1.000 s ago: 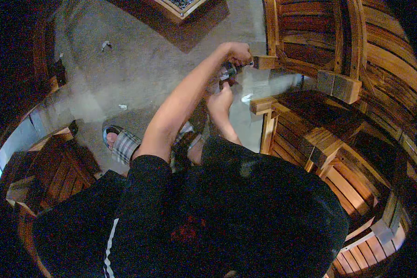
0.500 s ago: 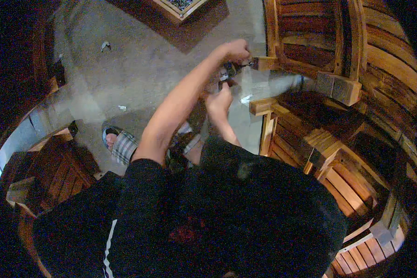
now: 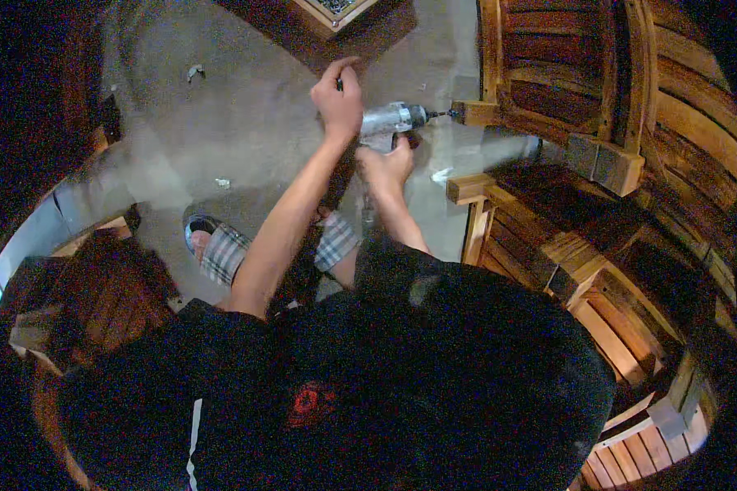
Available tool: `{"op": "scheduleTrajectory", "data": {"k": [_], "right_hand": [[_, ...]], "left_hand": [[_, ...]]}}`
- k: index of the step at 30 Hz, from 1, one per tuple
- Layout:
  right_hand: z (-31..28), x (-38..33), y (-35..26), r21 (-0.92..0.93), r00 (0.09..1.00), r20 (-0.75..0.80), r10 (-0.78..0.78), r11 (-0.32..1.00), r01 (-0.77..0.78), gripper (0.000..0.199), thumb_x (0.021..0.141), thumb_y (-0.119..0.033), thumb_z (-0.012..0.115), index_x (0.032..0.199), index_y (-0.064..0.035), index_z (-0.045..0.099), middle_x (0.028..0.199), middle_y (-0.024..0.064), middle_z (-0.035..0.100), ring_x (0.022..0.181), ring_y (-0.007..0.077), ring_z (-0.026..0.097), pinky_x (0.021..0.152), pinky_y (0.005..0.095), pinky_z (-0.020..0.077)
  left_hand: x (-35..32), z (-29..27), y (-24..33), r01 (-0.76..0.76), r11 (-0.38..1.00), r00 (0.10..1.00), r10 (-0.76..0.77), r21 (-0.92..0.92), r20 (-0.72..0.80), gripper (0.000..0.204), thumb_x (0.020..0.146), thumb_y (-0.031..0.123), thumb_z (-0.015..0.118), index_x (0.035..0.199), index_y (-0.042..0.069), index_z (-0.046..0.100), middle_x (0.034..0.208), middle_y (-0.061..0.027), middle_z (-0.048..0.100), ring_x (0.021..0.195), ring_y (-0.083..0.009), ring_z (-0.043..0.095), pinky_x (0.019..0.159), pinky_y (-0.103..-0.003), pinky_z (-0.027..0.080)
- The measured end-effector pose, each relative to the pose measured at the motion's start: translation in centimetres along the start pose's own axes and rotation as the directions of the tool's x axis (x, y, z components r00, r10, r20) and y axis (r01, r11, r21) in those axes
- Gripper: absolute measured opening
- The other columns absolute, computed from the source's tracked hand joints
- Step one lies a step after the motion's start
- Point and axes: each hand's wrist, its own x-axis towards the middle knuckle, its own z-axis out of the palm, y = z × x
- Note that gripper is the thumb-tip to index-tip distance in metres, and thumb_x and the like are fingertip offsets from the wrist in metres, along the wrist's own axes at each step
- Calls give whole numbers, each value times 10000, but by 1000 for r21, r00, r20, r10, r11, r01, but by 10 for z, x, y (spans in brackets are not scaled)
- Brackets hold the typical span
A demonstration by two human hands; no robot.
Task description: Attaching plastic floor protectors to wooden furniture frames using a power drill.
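Note:
My right hand point(image 3: 386, 168) is wrapped round the grip of a silver pistol-shaped power drill point(image 3: 383, 120). From its dark chuck, a thin bit points right to the end of a wooden leg point(image 3: 477, 113); whether the tip sits on a screw is too small to tell. My left hand point(image 3: 336, 102) is raised left of the drill's back end, its wrist close to the tool body. Its fingers are bent together, with a small dark bit showing between them that I cannot make out.
Slatted wooden furniture point(image 3: 549, 69) lies at the right, with another wooden piece point(image 3: 471, 188) nearer to me. A wooden-edged tray of small metal parts point(image 3: 333, 24) stands at the top. White scraps point(image 3: 195, 72) lie on the concrete floor point(image 3: 246, 114). More wooden furniture point(image 3: 110, 295) is at the left.
My left hand has come away from the front of the drill by the leg, moving left to beside the drill's back end. The drill stays in my right hand, now more plainly seen.

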Motion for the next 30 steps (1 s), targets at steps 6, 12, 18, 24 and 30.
{"op": "scheduleTrajectory", "data": {"k": [6,12,18,24,30], "right_hand": [[5,1,1,71,998,36,50,996,-52,516,549,-45,732,1031,4,556,887,99,654,785,223,622,749,334,494],[5,12,24,18,1000,-17,3,1000,-3,483,532,-70,738,980,5,576,869,119,658,786,254,627,754,351,494],[0,11,15,-70,998,-53,-34,997,31,487,515,-93,745,958,16,576,867,145,659,780,290,633,751,371,496],[-1,8,7,-17,998,-46,-34,999,33,442,530,-69,732,931,21,570,843,130,657,748,252,631,715,353,499],[2,11,14,73,1000,-27,-11,997,13,412,542,-56,721,914,26,565,823,119,652,729,233,624,704,348,496]], "left_hand": [[0,0,-7,17,988,993,1,152,-120,178,798,89,509,847,-14,646,745,-184,646,678,-312,628,642,-351,470],[-4,6,-7,-74,983,987,97,169,-131,188,797,84,496,865,17,658,771,-186,650,721,-335,636,671,-383,477],[-3,10,-9,-48,992,992,61,117,-111,193,803,78,492,871,31,666,811,-174,661,753,-330,644,695,-385,485],[-2,9,-8,-75,987,992,89,140,-94,205,804,77,486,880,28,670,831,-181,661,763,-326,646,712,-379,487],[-2,8,-4,-42,991,994,54,126,-93,203,803,79,490,874,28,673,835,-188,659,766,-335,644,720,-387,488]]}}
